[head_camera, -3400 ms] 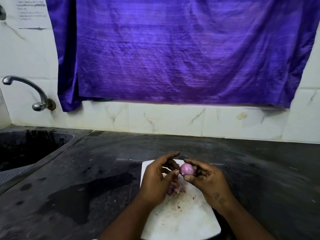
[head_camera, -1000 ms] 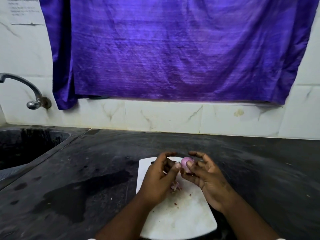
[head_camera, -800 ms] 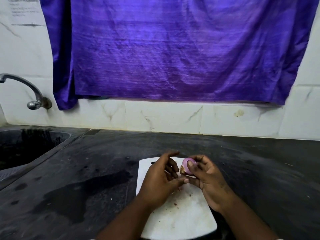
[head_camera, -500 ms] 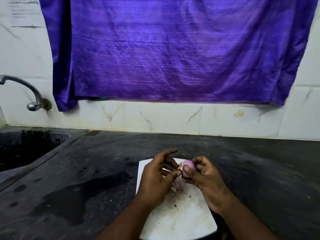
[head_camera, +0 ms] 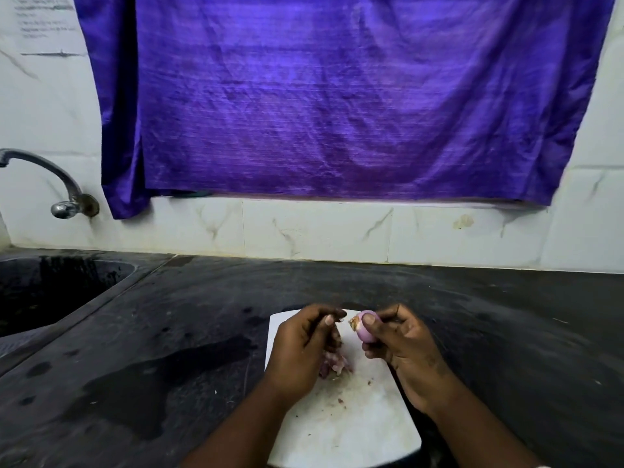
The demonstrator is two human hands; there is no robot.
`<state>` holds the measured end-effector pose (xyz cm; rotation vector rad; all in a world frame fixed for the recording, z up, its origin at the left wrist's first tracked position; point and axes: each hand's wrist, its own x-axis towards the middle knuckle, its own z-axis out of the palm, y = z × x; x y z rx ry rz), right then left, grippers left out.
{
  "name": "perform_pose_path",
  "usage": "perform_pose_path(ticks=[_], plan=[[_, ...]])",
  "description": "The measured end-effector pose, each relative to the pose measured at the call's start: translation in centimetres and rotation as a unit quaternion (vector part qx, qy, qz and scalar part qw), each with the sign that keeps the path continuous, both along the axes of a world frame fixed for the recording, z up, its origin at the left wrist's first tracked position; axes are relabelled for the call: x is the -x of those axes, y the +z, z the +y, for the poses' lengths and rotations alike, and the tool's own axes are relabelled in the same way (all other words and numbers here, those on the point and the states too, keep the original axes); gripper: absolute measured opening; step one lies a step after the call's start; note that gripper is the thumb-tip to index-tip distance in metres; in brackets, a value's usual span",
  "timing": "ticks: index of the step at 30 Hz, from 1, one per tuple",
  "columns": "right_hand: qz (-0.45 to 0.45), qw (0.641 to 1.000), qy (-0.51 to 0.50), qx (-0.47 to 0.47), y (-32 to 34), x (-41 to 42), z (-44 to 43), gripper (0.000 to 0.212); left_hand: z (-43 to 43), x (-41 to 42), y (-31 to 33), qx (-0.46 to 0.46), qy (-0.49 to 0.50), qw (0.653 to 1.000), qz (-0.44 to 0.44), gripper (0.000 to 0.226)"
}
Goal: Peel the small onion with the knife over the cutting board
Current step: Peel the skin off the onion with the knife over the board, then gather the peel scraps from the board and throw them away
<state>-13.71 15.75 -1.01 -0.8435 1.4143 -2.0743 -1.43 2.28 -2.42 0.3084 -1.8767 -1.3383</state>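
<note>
A small purple onion (head_camera: 367, 330) with a brownish end facing left is held above the far end of the white cutting board (head_camera: 341, 430). My right hand (head_camera: 401, 349) grips it between thumb and fingers. My left hand (head_camera: 304, 346) is just left of the onion, thumb and fingertips pinched together a small gap from its brown end. I see nothing between those fingertips. A small heap of pinkish onion peel (head_camera: 334, 364) lies on the board under my left hand. No knife is visible.
The board lies on a dark stone counter (head_camera: 506, 332) with a wet patch (head_camera: 162, 373) to its left. A sink basin (head_camera: 50, 292) and a wall tap (head_camera: 54, 177) are at the far left. A purple cloth (head_camera: 337, 96) hangs on the tiled wall behind.
My hands have drawn slightly apart. The left fingertips have come off the onion, and the right hand has turned it so the brown end faces left.
</note>
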Motion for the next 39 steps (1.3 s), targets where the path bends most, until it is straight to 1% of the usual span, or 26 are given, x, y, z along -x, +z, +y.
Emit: perform_pose_path(ticks=[2,4,6,8,11,12,13,14,15,17,19,21,22,24,25,26,28,29,31,35,38,39], plan=[[0.017,0.999,-0.028,-0.026,-0.3,0.1,-0.1,0.038,0.0,0.0,-0.1,0.047,0.047,0.998,-0.022,0.021],[0.03,0.998,-0.039,-0.047,-0.5,0.3,-0.1,0.035,-0.5,0.1,-0.1,0.085,0.123,0.988,-0.037,0.023],[0.042,0.996,-0.039,-0.062,-0.7,0.4,-0.2,0.034,-1.2,0.3,-0.3,0.079,0.171,0.981,-0.055,0.029],[0.058,0.995,-0.038,-0.075,-0.8,0.5,-0.4,0.032,-1.5,0.3,-0.5,0.038,0.159,0.984,-0.077,0.03],[0.076,0.992,-0.049,-0.089,-1.0,0.6,-0.5,0.026,-0.9,0.1,-0.2,-0.037,0.076,0.993,-0.078,0.024],[0.078,0.991,-0.055,-0.092,-1.1,0.7,-0.5,0.024,-0.5,0.0,0.1,-0.044,0.052,0.994,-0.082,0.02],[0.08,0.991,-0.059,-0.094,-1.1,0.7,-0.5,0.022,-0.1,-0.1,0.3,-0.03,0.044,0.994,-0.091,0.018],[0.081,0.99,-0.062,-0.095,-1.1,0.7,-0.5,0.021,0.0,-0.1,0.4,0.001,0.05,0.994,-0.101,0.018],[0.083,0.99,-0.062,-0.097,-1.1,0.7,-0.5,0.02,0.1,-0.2,0.4,0.029,0.067,0.991,-0.108,0.024],[0.084,0.99,-0.061,-0.1,-1.3,0.8,-0.6,0.021,-0.1,-0.3,0.4,0.038,0.119,0.988,-0.093,0.038],[0.08,0.99,-0.055,-0.098,-1.4,1.0,-0.8,0.022,-0.7,-0.1,0.2,-0.002,0.171,0.983,-0.061,0.042],[0.087,0.99,-0.041,-0.101,-1.5,1.0,-1.1,0.019,-1.5,0.2,-0.2,-0.071,0.183,0.979,-0.05,0.038],[0.09,0.99,-0.03,-0.105,-1.5,1.0,-1.3,0.016,-1.9,0.3,-0.5,-0.104,0.175,0.977,-0.072,0.044],[0.083,0.99,-0.009,-0.118,-1.4,1.0,-1.7,0.02,-2.8,0.6,-1.2,-0.138,0.142,0.97,-0.143,0.081],[0.077,0.989,-0.001,-0.127,-1.3,1.1,-2.1,0.024,-3.0,0.7,-1.3,-0.135,0.118,0.97,-0.165,0.096],[0.067,0.988,0.004,-0.137,-1.2,1.2,-2.5,0.03,-3.3,1.0,-1.6,-0.127,0.097,0.971,-0.181,0.1],[0.042,0.988,0.013,-0.15,-0.8,1.3,-3.3,0.046,-3.4,1.3,-1.5,-0.103,0.047,0.971,-0.211,0.094],[0.034,0.987,0.016,-0.155,-0.6,1.2,-3.7,0.05,-3.0,1.2,-1.1,-0.094,0.026,0.969,-0.228,0.09],[0.016,0.987,0.029,-0.157,0.0,0.5,-4.4,0.048,-1.7,0.9,-0.4,-0.101,-0.015,0.966,-0.239,0.083],[-0.033,0.987,0.042,-0.149,-0.1,-1.9,-4.9,0.041,0.7,0.1,0.7,-0.118,-0.066,0.97,-0.2,0.072],[-0.06,0.991,0.0,-0.123,-0.6,-2.1,-3.9,0.041,0.2,-0.8,0.1,-0.141,-0.061,0.972,-0.177,0.065],[-0.06,0.99,-0.024,-0.123,-0.4,-1.9,-3.5,0.04,0.0,-1.2,-0.1,-0.133,-0.05,0.974,-0.178,0.064]])
